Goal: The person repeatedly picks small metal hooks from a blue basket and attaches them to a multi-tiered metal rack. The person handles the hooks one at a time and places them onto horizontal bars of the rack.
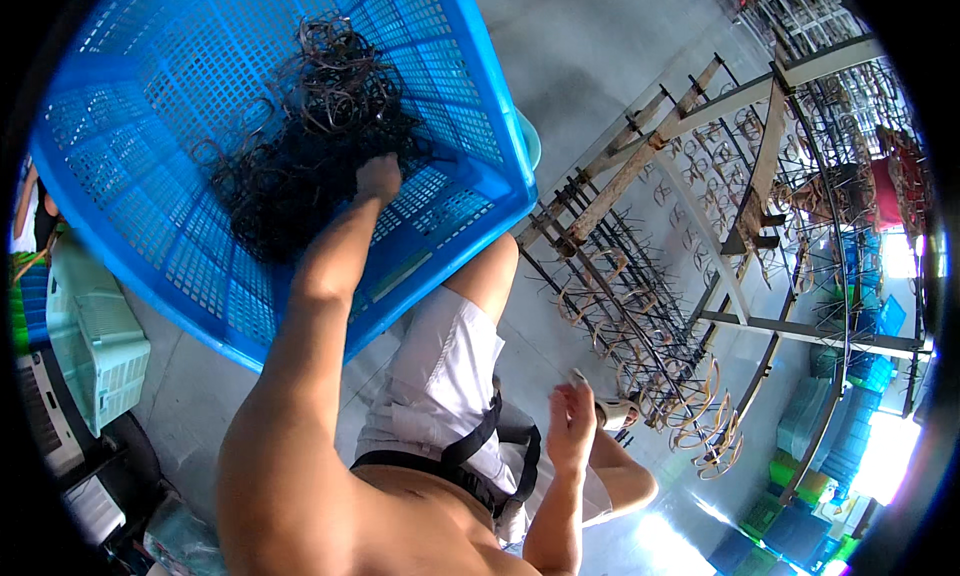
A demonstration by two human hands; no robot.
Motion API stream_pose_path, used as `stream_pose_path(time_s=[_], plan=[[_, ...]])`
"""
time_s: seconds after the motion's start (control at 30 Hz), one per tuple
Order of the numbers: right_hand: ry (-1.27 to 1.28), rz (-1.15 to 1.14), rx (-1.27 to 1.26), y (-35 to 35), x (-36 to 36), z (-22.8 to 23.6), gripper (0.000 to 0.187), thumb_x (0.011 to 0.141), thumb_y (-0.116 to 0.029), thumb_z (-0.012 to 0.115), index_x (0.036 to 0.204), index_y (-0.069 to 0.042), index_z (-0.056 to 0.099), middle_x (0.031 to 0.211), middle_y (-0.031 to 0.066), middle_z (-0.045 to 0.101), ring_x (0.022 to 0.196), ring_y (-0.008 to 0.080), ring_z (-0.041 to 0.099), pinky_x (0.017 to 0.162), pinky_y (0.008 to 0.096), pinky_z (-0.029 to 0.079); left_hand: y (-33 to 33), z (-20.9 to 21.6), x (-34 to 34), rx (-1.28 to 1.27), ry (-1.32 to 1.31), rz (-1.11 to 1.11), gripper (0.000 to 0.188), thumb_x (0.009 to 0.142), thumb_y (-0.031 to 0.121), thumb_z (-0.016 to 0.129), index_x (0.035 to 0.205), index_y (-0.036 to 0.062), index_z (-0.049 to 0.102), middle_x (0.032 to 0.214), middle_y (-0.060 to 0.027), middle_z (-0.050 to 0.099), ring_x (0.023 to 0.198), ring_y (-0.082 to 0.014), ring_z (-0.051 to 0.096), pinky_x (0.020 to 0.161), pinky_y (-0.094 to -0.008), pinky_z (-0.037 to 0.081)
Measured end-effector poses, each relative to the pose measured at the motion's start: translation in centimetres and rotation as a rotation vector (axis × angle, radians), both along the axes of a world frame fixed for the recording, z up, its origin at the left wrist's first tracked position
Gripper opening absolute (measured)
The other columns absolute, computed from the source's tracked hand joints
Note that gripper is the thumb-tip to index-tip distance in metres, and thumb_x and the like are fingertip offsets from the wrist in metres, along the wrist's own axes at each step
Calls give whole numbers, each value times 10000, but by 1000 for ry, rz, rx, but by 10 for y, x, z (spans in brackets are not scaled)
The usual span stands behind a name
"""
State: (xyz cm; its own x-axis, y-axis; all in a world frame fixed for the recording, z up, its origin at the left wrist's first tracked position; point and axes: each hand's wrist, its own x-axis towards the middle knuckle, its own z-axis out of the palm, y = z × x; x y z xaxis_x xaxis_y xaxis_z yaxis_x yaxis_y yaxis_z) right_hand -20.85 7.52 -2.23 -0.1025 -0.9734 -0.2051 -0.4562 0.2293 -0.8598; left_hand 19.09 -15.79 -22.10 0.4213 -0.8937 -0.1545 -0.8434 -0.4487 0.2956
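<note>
My left hand [378,179] reaches down into a large blue plastic basket [440,316], at the edge of a tangled pile of thin, dark, shiny loops [320,106]. Its fingers are curled in, and their tips are hidden against the dark part of the pile, so what they grip does not show. Away from the basket, my right hand [572,421] is raised in front of my right leg. Its fingers are bent and pressed together, with something small and pale at the tips that I cannot make out.
A metal rack [740,321] with rods stands at the right, hung with many brown loops [705,436]. Pale green crates [95,326] sit at the left. Blue and green bins [790,526] line the far right. Grey floor [570,66] shows between basket and rack.
</note>
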Motion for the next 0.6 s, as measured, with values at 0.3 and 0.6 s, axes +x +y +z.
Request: stream_pose_path(time_s=[0.3,0.6], plan=[[-700,191,282,-118,92,-7,324,960,-299,427,975,9,526,851,80,576,739,162,565,682,284,466,62,125,-29,-691,126,-172,206,826,79,566,1015,39,638,893,-172,633,806,-338,585,719,-428,463],[-528,355,29,-152,144,-35,483,933,-459,431,1099,-15,527,980,142,580,815,182,588,669,334,502,149,184,-59,-534,623,-380,215,813,8,570,1020,14,627,894,-143,625,833,-292,620,722,-338,487]])
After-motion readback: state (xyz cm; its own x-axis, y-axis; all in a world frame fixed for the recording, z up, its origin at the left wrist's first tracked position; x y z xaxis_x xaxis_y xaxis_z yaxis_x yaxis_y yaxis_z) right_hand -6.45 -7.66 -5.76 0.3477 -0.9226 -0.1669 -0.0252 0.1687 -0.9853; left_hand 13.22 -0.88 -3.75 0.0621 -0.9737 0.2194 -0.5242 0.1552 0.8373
